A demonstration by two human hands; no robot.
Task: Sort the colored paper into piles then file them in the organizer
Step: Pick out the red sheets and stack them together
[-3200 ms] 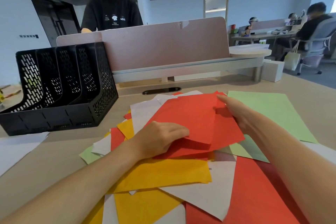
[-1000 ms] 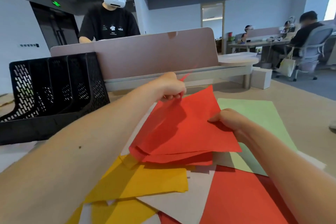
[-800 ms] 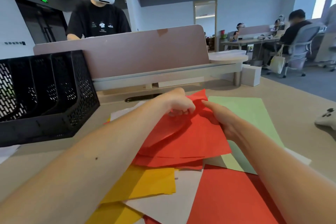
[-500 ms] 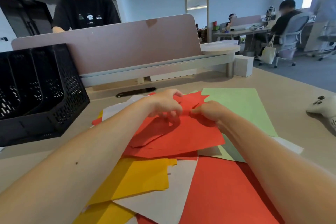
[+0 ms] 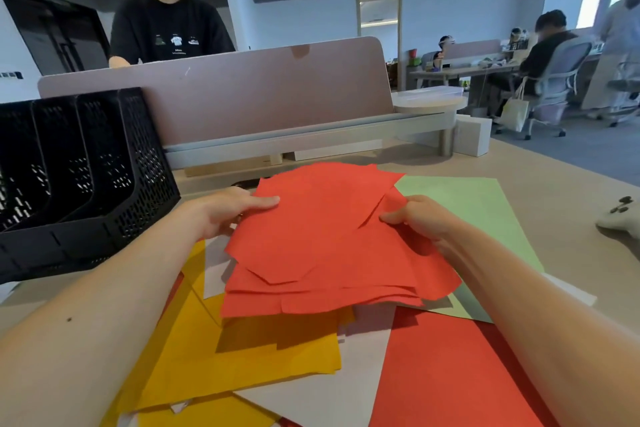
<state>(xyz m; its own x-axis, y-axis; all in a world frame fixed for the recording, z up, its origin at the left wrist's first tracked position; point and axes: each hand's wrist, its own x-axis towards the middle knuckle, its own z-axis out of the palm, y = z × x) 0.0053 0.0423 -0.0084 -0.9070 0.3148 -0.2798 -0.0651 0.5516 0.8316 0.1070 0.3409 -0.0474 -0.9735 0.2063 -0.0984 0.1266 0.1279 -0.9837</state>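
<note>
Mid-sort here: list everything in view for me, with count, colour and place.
red stack: several sheets, red, centre, held up
red sheet: one, red, near right
yellow sheets: at least two, yellow, near left
white sheets: at least two, white, between the yellow
green sheet: at least one, pale green, right, under the stack
organizer: one, black, left
controller: one, pale, right edge
divider: one, pinkish, behind
hands: two, bare; left hand grips the stack's left edge, right hand its right edge

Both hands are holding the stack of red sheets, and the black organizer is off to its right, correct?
Not quite: the head view shows the black organizer to the left of the stack of red sheets. Both the left hand and right hand do hold it.
</note>
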